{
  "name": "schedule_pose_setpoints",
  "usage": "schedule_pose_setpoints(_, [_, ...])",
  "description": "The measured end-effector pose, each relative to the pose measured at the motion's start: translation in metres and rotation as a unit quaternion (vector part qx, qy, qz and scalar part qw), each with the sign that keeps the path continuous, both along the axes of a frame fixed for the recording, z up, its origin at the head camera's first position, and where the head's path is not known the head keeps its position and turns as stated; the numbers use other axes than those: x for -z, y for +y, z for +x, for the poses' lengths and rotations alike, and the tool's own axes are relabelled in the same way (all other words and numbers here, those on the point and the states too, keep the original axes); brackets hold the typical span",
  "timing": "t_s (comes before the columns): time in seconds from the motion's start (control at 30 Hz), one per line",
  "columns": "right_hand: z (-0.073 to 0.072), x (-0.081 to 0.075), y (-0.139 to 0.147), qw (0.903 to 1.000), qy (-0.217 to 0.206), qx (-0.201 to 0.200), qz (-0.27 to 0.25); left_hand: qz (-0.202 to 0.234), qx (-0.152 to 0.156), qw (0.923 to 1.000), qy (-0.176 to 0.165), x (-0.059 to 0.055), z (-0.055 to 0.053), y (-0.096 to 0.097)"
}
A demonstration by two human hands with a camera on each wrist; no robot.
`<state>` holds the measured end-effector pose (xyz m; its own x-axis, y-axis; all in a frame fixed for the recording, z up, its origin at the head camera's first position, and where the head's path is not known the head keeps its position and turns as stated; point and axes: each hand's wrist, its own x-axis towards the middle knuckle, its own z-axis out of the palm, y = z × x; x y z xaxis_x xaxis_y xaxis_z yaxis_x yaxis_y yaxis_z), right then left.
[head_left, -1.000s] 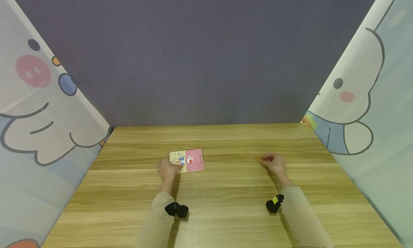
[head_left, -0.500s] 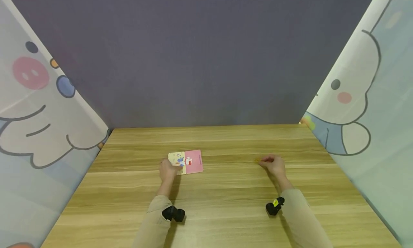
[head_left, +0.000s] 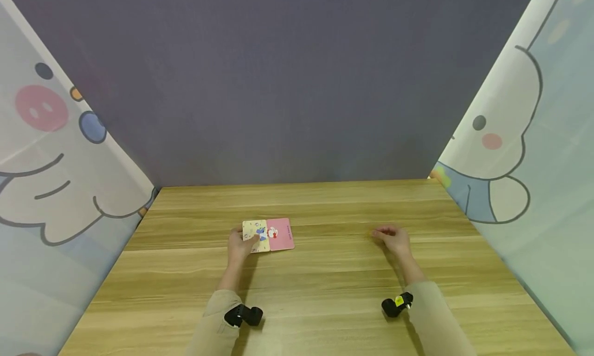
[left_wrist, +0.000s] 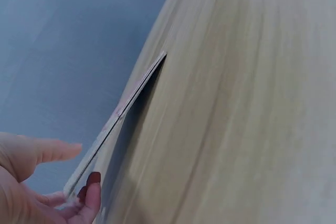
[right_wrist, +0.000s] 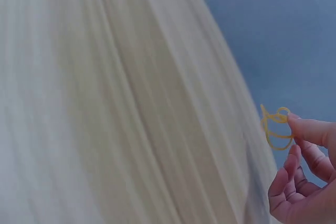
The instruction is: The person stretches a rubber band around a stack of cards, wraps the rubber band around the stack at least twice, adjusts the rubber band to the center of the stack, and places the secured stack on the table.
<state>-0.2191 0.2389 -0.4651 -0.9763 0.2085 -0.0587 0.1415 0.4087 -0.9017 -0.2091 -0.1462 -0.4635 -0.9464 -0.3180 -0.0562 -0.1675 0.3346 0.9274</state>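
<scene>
— What is the left hand doing?
— It's gripping the left side of the pink-and-yellow booklet, thumb lying on top, fingers curling under; the booklet is slanting over the tabletop, its pink half pointing toward the right hand
— And that one?
— It's pinching a looped yellow band between thumb and forefinger, well apart from the booklet
— Edges?
— Wood grain is stretching between booklet and right hand; the back edge is running beyond both hands, along a grey panel

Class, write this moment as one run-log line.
left hand: holds yellow-and-pink card, left side raised off tabletop | right hand: pinches thin yellow loop
</scene>
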Motion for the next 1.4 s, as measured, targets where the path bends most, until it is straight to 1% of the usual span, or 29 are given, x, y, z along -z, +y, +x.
schedule_pose_setpoints(0.03, [0.001,-0.001,-0.001,0.9999,-0.006,0.002,-0.016,-0.002,-0.002,1.0000,0.003,0.001,0.001,0.000])
schedule_pose_setpoints(0.17, [0.007,-0.009,-0.004,0.9966,-0.025,0.006,-0.079,0.013,-0.009,0.9996,0.023,0.004,0.007,0.002])
schedule_pose_setpoints(0.27, [0.013,-0.014,-0.008,0.9895,-0.035,-0.010,-0.140,0.036,-0.020,0.9983,0.042,0.006,0.010,0.004])
schedule_pose_setpoints(0.37, [0.019,-0.017,-0.013,0.9792,-0.032,-0.031,-0.198,0.059,-0.029,0.9959,0.062,0.008,0.013,0.006])
schedule_pose_setpoints(0.43, [0.023,-0.019,-0.015,0.9730,-0.031,-0.043,-0.224,0.076,-0.033,0.9939,0.073,0.007,0.016,0.009])
schedule_pose_setpoints(0.57, [0.028,-0.022,-0.021,0.9620,-0.021,-0.050,-0.267,0.097,-0.043,0.9901,0.091,0.003,0.024,0.016])
schedule_pose_setpoints(0.7, [0.031,-0.027,-0.027,0.9457,-0.014,-0.060,-0.319,0.125,-0.046,0.9849,0.110,-0.002,0.030,0.025])
schedule_pose_setpoints(0.8, [0.034,-0.032,-0.032,0.9324,-0.009,-0.071,-0.354,0.142,-0.042,0.9821,0.116,-0.006,0.035,0.033])
schedule_pose_setpoints(0.9, [0.036,-0.036,-0.035,0.9255,-0.011,-0.076,-0.371,0.154,-0.037,0.9806,0.115,-0.008,0.039,0.040])
schedule_pose_setpoints(1.13, [0.040,-0.041,-0.041,0.9137,-0.019,-0.071,-0.400,0.196,-0.023,0.9724,0.124,-0.011,0.049,0.058])
schedule_pose_setpoints(1.2, [0.041,-0.042,-0.043,0.9122,-0.018,-0.071,-0.403,0.203,-0.017,0.9712,0.124,-0.012,0.051,0.063])
schedule_pose_setpoints(1.37, [0.044,-0.042,-0.048,0.9136,-0.015,-0.065,-0.401,0.217,-0.001,0.9682,0.125,-0.013,0.056,0.071])
schedule_pose_setpoints(1.4, [0.045,-0.042,-0.049,0.9124,-0.017,-0.060,-0.404,0.217,0.001,0.9680,0.126,-0.013,0.057,0.072])
